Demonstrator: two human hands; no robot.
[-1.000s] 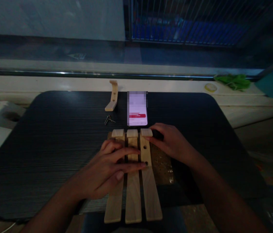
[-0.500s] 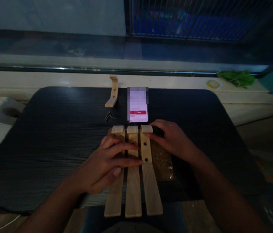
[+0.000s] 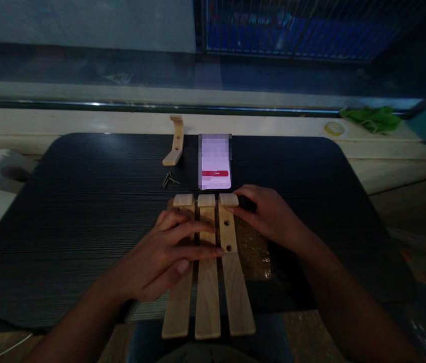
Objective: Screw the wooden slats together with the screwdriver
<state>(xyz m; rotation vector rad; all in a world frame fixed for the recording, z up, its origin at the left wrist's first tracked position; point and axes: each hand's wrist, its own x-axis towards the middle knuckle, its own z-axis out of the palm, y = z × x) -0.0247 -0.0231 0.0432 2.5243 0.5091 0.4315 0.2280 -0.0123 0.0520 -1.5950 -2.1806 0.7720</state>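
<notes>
Three pale wooden strips with curled-up far ends lie side by side on the black, finely ridged rectangular surface, partly over a mottled brown flat piece. All three run lengthwise away from the person, curls toward the window, straight ends reaching past the surface's near edge. The middle strip points almost straight ahead; the left strip and right strip splay slightly outward at their near ends. Two round holes line up along the right strip's long axis.

The left hand lies palm down across the strips, its grip loose with fingers stretched out, wrapped around none of them. The right hand is at the right strip's curled end, grip partly closed, thumb and forefinger by the curl; whether it pinches the wood I cannot tell.
</notes>
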